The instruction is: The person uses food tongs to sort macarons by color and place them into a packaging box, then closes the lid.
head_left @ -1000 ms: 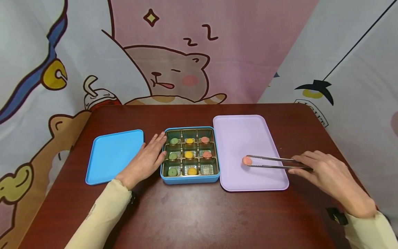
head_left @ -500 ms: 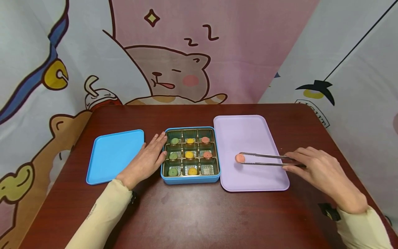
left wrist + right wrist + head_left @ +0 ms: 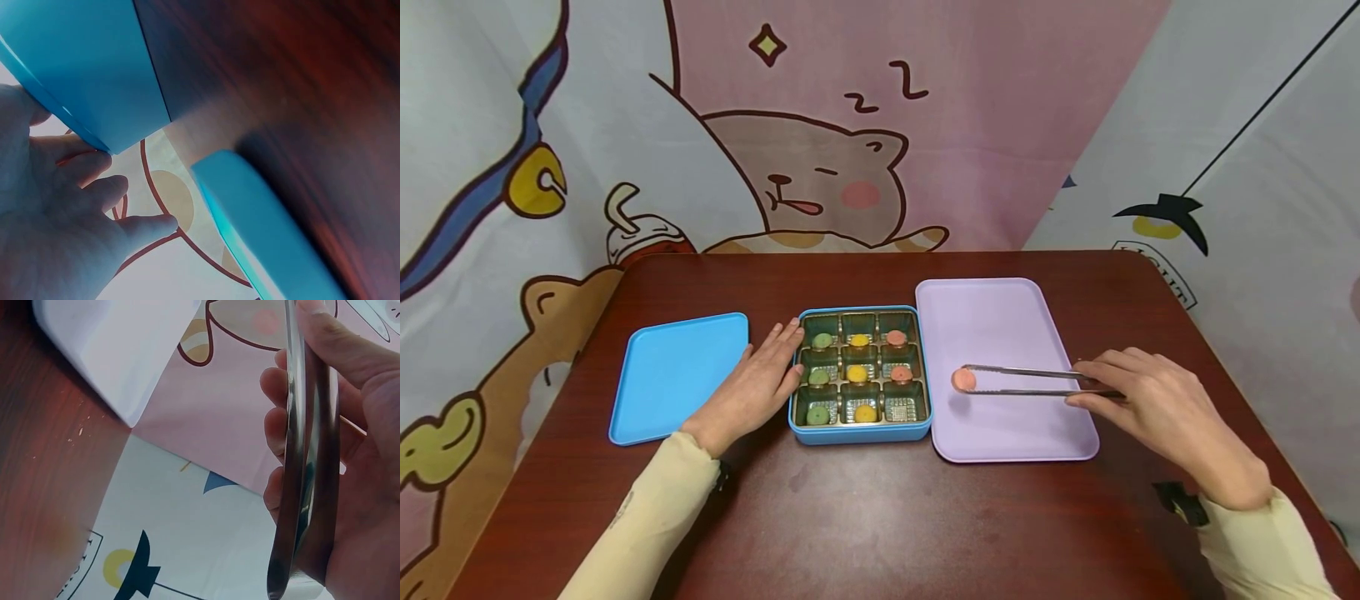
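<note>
My right hand (image 3: 1157, 408) holds metal tongs (image 3: 306, 462) over the lilac tray (image 3: 985, 317). Between the tong tips is a round pink-orange piece (image 3: 963, 380), like a small cookie, near the tray's left side. My left hand (image 3: 748, 383) rests its straight fingers along the left rim of a blue box (image 3: 857, 435). A gold divided insert fills the box. Green pieces (image 3: 818, 414) lie in its left column, yellow pieces (image 3: 857, 373) in the middle one. Two pink pieces (image 3: 901, 374) occupy the right column's back and middle compartments; its front compartment shows a bare ridged bottom.
A flat blue lid (image 3: 677, 379) lies on the brown table (image 3: 865, 517) to the left, partly behind my left hand. The lilac tray sits right against the box's right side. A cartoon-print cloth (image 3: 1000, 125) hangs behind the table.
My right hand has moved left over the tray, carrying the tongs and the pink-orange piece toward the box. The left hand has stayed at the box's rim.
</note>
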The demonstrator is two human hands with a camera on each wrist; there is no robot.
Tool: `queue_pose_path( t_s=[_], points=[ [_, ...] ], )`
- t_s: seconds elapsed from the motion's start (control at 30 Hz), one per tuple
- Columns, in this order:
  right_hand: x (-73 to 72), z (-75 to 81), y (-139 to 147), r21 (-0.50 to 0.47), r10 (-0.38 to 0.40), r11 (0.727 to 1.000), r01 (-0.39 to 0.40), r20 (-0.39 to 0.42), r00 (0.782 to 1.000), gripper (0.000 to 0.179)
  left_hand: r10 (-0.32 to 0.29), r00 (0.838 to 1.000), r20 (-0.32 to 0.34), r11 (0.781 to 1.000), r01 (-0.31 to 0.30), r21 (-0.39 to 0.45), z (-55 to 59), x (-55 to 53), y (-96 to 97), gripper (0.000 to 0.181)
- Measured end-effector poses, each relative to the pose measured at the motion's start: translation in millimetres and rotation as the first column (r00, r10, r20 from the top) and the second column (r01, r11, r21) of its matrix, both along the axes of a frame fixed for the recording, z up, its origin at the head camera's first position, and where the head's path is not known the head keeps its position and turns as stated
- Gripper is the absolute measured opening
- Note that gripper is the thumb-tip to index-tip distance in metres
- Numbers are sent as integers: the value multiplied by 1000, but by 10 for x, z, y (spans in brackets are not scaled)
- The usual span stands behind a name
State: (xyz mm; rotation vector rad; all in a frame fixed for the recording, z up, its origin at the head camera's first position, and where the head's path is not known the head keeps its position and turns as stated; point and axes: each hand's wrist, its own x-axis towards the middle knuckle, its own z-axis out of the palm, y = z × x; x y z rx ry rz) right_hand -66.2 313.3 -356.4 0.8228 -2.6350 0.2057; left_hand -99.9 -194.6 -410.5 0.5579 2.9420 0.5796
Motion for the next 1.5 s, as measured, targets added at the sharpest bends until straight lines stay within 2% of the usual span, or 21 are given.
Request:
queue_pose_path(
  t_s=[0.2,0.47,0.8,1.5],
  points=[
    [-22,-3,-72,-55,37,998,-38,-14,999,75,-1,1000,1,1000,1,0,-3,2,-1,61],
    [-50,7,-170,-71,53,996,-53,-1,999,78,-4,1000,-4,1000,4,1,-5,-2,-2,61],
    [-81,35,-295,-50,85,995,-84,6,996,79,7,999,32,1000,-7,-10,16,3,1,63],
    [-142,49,-531,-17,157,988,-156,27,987,78,8,999,32,1000,-8,-18,23,7,5,63]
  ],
)
